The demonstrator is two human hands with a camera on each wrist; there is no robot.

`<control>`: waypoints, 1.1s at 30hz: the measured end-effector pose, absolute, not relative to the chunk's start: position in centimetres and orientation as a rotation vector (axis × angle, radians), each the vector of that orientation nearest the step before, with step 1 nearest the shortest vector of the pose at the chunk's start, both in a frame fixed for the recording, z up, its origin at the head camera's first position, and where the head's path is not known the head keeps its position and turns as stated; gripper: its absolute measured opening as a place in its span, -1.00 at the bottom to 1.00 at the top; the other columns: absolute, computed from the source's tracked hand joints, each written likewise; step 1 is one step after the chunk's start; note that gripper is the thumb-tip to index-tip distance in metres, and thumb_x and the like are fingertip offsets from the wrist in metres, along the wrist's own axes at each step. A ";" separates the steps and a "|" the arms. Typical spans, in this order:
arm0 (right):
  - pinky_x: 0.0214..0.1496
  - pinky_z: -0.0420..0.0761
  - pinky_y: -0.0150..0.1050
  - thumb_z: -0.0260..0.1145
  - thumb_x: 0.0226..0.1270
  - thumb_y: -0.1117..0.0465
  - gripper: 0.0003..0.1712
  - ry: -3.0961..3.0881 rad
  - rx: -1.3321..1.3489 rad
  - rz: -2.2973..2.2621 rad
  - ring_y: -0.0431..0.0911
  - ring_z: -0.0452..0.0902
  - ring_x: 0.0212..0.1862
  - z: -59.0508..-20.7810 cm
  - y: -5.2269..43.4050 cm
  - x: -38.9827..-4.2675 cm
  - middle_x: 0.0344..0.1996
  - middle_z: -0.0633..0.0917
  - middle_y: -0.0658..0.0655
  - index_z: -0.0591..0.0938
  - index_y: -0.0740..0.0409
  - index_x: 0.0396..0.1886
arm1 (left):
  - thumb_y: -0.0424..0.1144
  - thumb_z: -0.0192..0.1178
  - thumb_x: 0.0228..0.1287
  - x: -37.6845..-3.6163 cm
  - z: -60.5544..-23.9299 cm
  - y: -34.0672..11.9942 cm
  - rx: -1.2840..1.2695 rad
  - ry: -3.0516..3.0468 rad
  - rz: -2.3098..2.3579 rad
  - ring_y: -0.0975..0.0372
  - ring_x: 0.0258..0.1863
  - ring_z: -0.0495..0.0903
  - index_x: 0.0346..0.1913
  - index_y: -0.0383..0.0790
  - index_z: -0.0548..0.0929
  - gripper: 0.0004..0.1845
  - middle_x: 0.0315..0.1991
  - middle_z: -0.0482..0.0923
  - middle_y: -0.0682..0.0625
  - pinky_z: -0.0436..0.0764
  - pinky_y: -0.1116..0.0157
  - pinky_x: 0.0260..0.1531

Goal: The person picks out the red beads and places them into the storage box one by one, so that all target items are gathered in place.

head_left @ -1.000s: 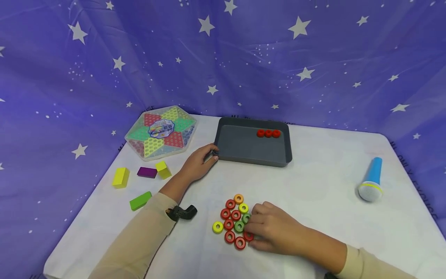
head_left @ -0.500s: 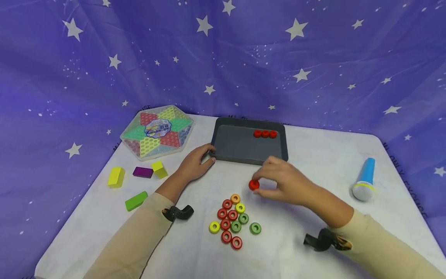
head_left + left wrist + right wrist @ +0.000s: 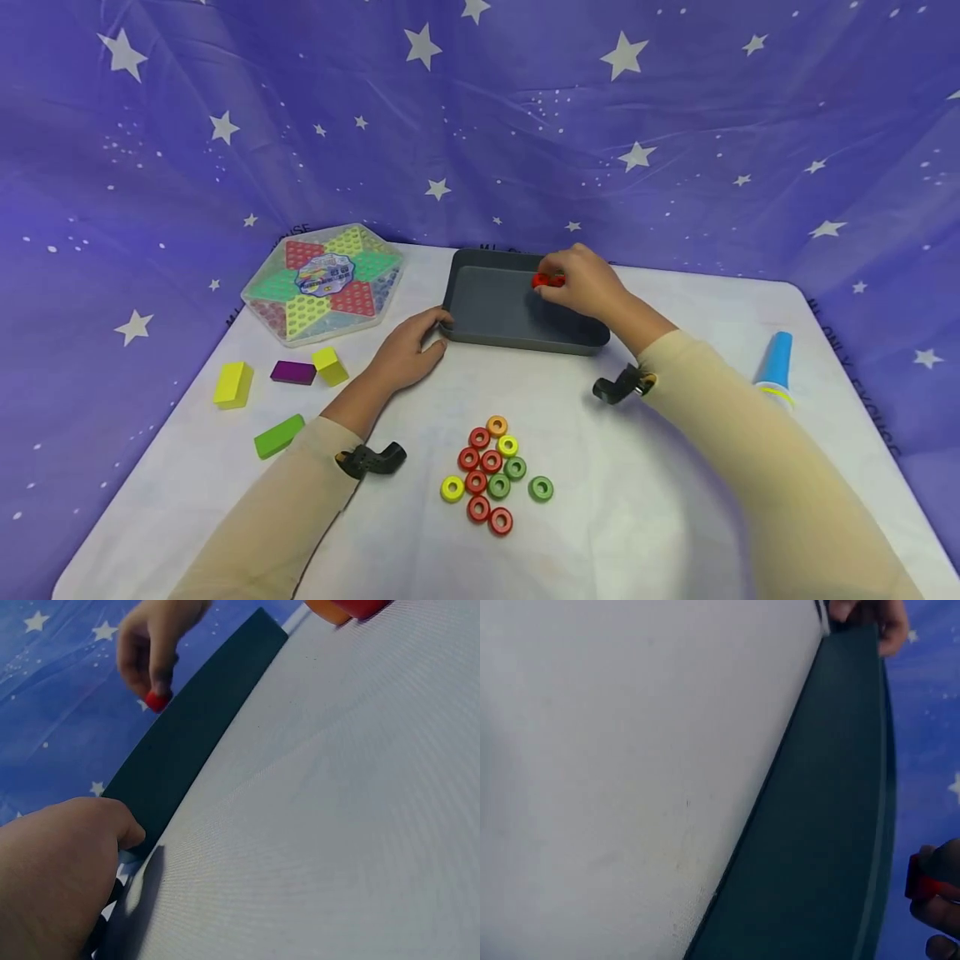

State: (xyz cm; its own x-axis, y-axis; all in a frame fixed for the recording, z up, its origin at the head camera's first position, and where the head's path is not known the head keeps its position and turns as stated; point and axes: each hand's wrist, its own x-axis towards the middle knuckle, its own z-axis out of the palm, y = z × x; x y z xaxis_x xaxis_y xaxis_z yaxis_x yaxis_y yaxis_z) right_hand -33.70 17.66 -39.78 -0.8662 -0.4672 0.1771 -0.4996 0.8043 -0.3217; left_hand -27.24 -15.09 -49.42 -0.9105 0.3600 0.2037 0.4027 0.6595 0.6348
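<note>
My right hand (image 3: 588, 283) is over the far right part of a dark grey tray (image 3: 487, 312). Its thumb and fingers pinch a small red ring (image 3: 157, 702), which shows above the tray's wall in the left wrist view. Red rings (image 3: 540, 281) in the tray are partly hidden behind that hand. My left hand (image 3: 405, 354) holds the tray's near left corner, the thumb against the outer wall (image 3: 187, 735) and the fingers at the rim. Nearer to me on the white table lies a cluster of red, green, yellow and orange rings (image 3: 491, 462).
Left of the tray lies a hexagonal Chinese checkers box (image 3: 322, 283). Yellow blocks (image 3: 234, 385), a purple block (image 3: 292, 372) and a green block (image 3: 279, 437) lie near my left forearm. A blue toy microphone (image 3: 776, 367) is at the right, partly behind my right sleeve.
My right hand has picked a red ring from the cluster and carried it forward over the tray. A green ring now lies apart on the right. My left hand stays at the tray corner.
</note>
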 end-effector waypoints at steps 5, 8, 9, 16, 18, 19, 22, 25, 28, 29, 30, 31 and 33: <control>0.00 0.55 -0.02 0.47 0.27 0.06 -0.66 -2.956 0.753 0.551 0.04 0.42 -0.05 -40.9 17.1 -35.9 -0.10 0.75 0.08 0.72 0.08 -0.01 | -0.23 0.16 0.39 -27.2 -49.4 -15.2 -0.663 -2.800 -1.101 0.07 0.42 0.40 0.27 0.05 0.51 -0.59 0.36 0.48 0.00 0.36 0.02 0.43; 0.04 0.54 0.02 0.47 0.27 0.07 -0.64 -2.974 0.748 0.531 0.06 0.43 -0.04 -41.5 16.9 -36.7 -0.08 0.74 0.09 0.71 0.09 0.02 | -0.24 0.16 0.39 -27.3 -49.6 -15.1 -0.673 -2.799 -1.091 0.09 0.42 0.40 0.28 0.04 0.51 -0.58 0.36 0.48 0.01 0.36 0.06 0.44; 0.04 0.54 0.02 0.46 0.28 0.07 -0.63 -2.977 0.748 0.524 0.06 0.43 -0.04 -41.7 16.8 -36.9 -0.08 0.74 0.10 0.71 0.09 0.03 | -0.25 0.16 0.38 -27.4 -49.7 -15.1 -0.677 -2.798 -1.088 0.10 0.42 0.40 0.28 0.03 0.50 -0.57 0.36 0.48 0.01 0.36 0.06 0.44; -0.04 0.52 0.03 0.44 0.28 0.06 -0.63 -3.003 0.737 0.409 0.10 0.44 -0.10 -43.2 16.2 -37.9 -0.14 0.74 0.11 0.71 0.05 0.04 | -0.27 0.14 0.36 -27.4 -49.5 -15.1 -0.658 -2.803 -1.092 0.10 0.43 0.39 0.27 0.04 0.51 -0.57 0.36 0.48 0.02 0.35 0.06 0.45; -0.04 0.53 0.04 0.45 0.27 0.06 -0.62 -3.012 0.727 0.411 0.11 0.45 -0.09 -43.5 16.0 -38.0 -0.13 0.74 0.12 0.71 0.04 0.05 | -0.26 0.14 0.37 -27.3 -49.5 -15.2 -0.648 -2.808 -1.095 0.10 0.44 0.38 0.27 0.04 0.51 -0.57 0.37 0.48 0.02 0.34 0.06 0.45; -0.03 0.53 0.05 0.45 0.27 0.06 -0.61 -3.018 0.723 0.413 0.12 0.46 -0.08 -43.6 16.0 -37.9 -0.12 0.73 0.12 0.70 0.04 0.07 | -0.25 0.14 0.37 -27.3 -49.5 -15.2 -0.645 -2.811 -1.095 0.10 0.44 0.38 0.27 0.04 0.51 -0.58 0.37 0.47 0.02 0.34 0.06 0.45; 0.03 0.53 0.09 0.46 0.26 0.06 -0.57 -3.010 0.717 0.436 0.14 0.46 -0.02 -43.7 16.1 -37.6 -0.03 0.72 0.13 0.68 0.03 0.11 | -0.24 0.14 0.39 -27.2 -49.5 -15.2 -0.647 -2.812 -1.093 0.10 0.44 0.38 0.26 0.04 0.51 -0.59 0.38 0.47 0.02 0.35 0.06 0.45; 0.11 0.52 0.11 0.46 0.27 0.02 -0.51 -2.972 0.717 0.478 0.14 0.44 0.05 -43.1 16.2 -36.9 0.08 0.68 0.13 0.65 0.02 0.17 | -0.23 0.14 0.40 -27.3 -49.5 -15.2 -0.644 -2.803 -1.092 0.09 0.42 0.40 0.25 0.05 0.53 -0.62 0.37 0.48 0.02 0.37 0.05 0.43; 0.14 0.52 0.11 0.46 0.29 -0.01 -0.46 -2.898 0.744 0.579 0.12 0.43 0.10 -41.9 16.1 -35.3 0.14 0.64 0.12 0.63 0.04 0.22 | -0.19 0.12 0.43 -27.5 -49.4 -15.2 -0.634 -2.796 -1.089 0.08 0.41 0.41 0.24 0.06 0.54 -0.64 0.36 0.49 0.01 0.38 0.02 0.42; 0.14 0.53 0.10 0.46 0.29 -0.02 -0.46 -2.872 0.767 0.616 0.12 0.44 0.11 -41.3 16.0 -34.4 0.13 0.64 0.12 0.63 0.05 0.22 | -0.18 0.12 0.44 -27.5 -49.4 -15.2 -0.630 -2.796 -1.094 0.08 0.42 0.41 0.24 0.07 0.54 -0.65 0.36 0.49 0.02 0.38 0.02 0.42; 0.14 0.54 0.09 0.46 0.29 -0.03 -0.45 -2.843 0.801 0.653 0.10 0.47 0.11 -40.7 15.8 -33.3 0.11 0.65 0.13 0.63 0.07 0.22 | -0.17 0.11 0.44 -27.6 -49.4 -15.2 -0.629 -2.796 -1.100 0.08 0.42 0.40 0.23 0.07 0.54 -0.65 0.37 0.48 0.01 0.37 0.02 0.42; 0.13 0.55 0.08 0.47 0.29 -0.03 -0.45 -2.818 0.839 0.682 0.09 0.49 0.11 -40.2 15.5 -32.1 0.09 0.66 0.13 0.63 0.07 0.22 | -0.16 0.10 0.45 -27.6 -49.4 -15.2 -0.630 -2.799 -1.102 0.08 0.42 0.40 0.24 0.07 0.54 -0.66 0.37 0.48 0.02 0.37 0.01 0.42; 0.12 0.58 0.06 0.48 0.28 -0.04 -0.47 -2.780 0.927 0.706 0.05 0.53 0.10 -39.2 15.0 -29.2 0.03 0.69 0.10 0.65 0.06 0.18 | -0.15 0.09 0.48 -27.6 -49.4 -15.2 -0.640 -2.798 -1.106 0.08 0.43 0.40 0.24 0.06 0.54 -0.66 0.37 0.48 0.01 0.37 0.01 0.43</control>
State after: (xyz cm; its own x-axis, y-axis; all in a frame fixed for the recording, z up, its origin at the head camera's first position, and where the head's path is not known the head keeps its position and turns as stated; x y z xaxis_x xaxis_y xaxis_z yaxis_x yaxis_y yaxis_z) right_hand -29.17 15.01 -39.19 -0.8034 -0.5353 0.2609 -0.5949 0.7023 -0.3910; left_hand -27.59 -15.23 -49.40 -0.9113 0.3547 0.2090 0.4017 0.6550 0.6400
